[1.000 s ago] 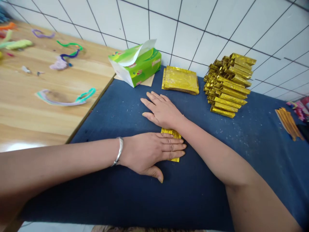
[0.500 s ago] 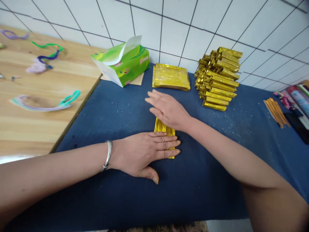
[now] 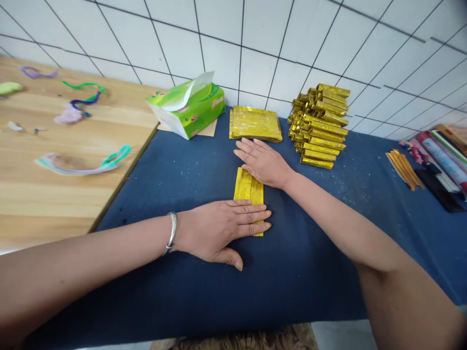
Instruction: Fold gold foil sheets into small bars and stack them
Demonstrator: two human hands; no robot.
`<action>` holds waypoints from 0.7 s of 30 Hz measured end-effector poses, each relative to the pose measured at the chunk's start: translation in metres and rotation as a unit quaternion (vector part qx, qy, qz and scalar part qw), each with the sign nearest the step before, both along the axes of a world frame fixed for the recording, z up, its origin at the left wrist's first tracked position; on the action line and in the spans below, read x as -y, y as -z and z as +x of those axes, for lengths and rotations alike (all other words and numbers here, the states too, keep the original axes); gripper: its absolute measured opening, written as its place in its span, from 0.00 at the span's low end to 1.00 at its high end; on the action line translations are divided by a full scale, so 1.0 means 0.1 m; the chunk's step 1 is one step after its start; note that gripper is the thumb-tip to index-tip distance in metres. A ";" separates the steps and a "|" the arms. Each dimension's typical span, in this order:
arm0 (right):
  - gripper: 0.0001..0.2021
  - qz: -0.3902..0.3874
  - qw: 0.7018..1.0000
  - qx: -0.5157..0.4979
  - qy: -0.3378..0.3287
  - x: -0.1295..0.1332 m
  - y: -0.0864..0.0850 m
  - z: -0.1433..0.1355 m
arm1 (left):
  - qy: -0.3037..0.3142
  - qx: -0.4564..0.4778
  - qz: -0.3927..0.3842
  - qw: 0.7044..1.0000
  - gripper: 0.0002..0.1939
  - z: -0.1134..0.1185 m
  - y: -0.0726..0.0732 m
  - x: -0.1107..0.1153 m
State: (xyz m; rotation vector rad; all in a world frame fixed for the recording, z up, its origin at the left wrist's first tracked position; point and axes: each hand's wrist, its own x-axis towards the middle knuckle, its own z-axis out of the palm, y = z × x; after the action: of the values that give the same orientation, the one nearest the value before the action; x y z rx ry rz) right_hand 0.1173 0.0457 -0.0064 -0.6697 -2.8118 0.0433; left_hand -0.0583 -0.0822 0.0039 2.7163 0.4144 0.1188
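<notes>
Shifted rightward, my right hand (image 3: pixel 264 163), fingers slightly apart, bares more folded gold foil (image 3: pixel 248 186); my left hand (image 3: pixel 222 226) lies flat across it, fingers together. Flattening seems underway; the next stroke likely needs steady pressure.

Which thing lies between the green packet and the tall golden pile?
The flat golden stack lies between the green packet and the tall golden pile, as the head view shows.

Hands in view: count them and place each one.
2. The left hand lies across the gold piece; the right hand is at that piece's far end, in front of the flat gold stack. None seem hidden.
</notes>
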 end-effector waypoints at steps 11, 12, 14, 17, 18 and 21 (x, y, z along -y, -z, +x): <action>0.29 -0.131 0.986 0.104 0.018 0.93 -0.06 0.53 | 0.005 0.090 -0.057 0.994 0.36 -0.04 0.01 -0.03; 0.30 -0.130 0.986 0.107 0.019 0.92 -0.05 0.54 | 0.009 0.100 -0.074 0.992 0.34 -0.06 0.00 -0.04; 0.31 -0.129 0.986 0.109 0.016 0.91 -0.04 0.53 | -0.002 0.120 -0.098 0.988 0.26 -0.10 0.00 -0.09; 0.35 -0.128 0.986 0.109 0.015 0.89 -0.03 0.52 | -0.058 0.124 -0.071 0.988 0.14 -0.17 0.00 -0.19; 0.35 -0.128 0.986 0.108 0.016 0.90 -0.03 0.52 | -0.064 0.111 -0.056 0.990 0.13 -0.18 -0.01 -0.21; 0.37 -0.130 0.987 0.099 0.011 0.90 -0.04 0.53 | -0.057 0.071 -0.041 0.995 0.12 -0.21 -0.04 -0.28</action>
State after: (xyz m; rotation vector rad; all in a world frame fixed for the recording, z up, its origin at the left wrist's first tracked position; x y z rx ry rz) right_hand 0.1703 -0.0447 -0.0028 -0.8026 -3.0185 0.3646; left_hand -0.0794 -0.0546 0.0077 2.5839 0.5210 0.3174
